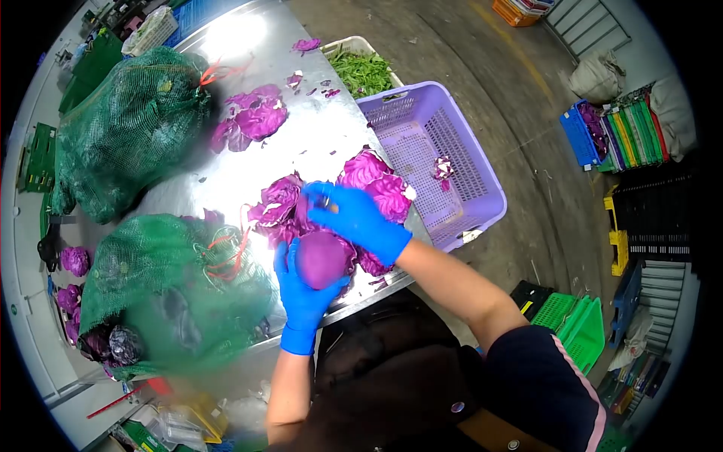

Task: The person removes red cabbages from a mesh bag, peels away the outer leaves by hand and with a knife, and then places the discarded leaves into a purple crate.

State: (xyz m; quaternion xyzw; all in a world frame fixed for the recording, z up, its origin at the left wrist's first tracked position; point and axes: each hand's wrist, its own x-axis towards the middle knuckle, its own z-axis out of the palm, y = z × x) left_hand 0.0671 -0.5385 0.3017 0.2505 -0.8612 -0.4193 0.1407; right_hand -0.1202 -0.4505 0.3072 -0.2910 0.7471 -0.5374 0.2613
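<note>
My left hand, in a blue glove, cups a round, smooth red cabbage from below and the left. Just above it is my right hand, also blue-gloved, its fingers curled over purple leaves. Something small and yellowish shows at those fingers; I cannot make out what it is. Loose red cabbage leaves lie beside the hands, and more outer leaves are heaped near the table's right edge. Another pile of leaves rests farther up the metal table.
A full green mesh sack stands at the upper left. A slacker mesh sack lies nearer, with dark cabbages at its mouth. Right of the table are a purple crate holding a cabbage scrap and a white crate with greens.
</note>
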